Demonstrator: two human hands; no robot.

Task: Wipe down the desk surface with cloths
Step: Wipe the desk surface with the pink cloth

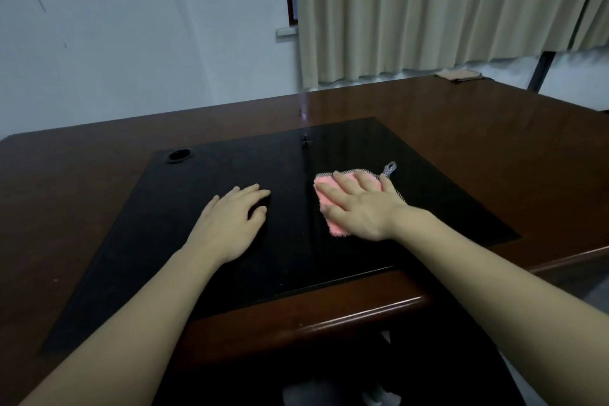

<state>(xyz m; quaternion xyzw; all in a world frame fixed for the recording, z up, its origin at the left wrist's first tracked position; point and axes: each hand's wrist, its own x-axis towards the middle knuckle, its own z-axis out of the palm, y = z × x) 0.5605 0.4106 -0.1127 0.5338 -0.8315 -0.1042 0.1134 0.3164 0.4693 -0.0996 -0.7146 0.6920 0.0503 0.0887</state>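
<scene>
Dim black desk pad (197,273); right hand (359,208) covers most of pink cloth (336,227).

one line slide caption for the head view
Right hand presses a pink cloth on the black desk inlay; left hand rests beside it.

Both forearms (138,316) bare, no sleeves, nothing worn on wrists.

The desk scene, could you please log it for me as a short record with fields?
surface: brown desk with black inset panel
right hand: flat, pressing pink cloth on the panel
left hand: resting flat on the panel, no visible cloth
cloth detail: checked loop at far corner
panel feature: round cable hole, far left
background: beige curtain
</scene>
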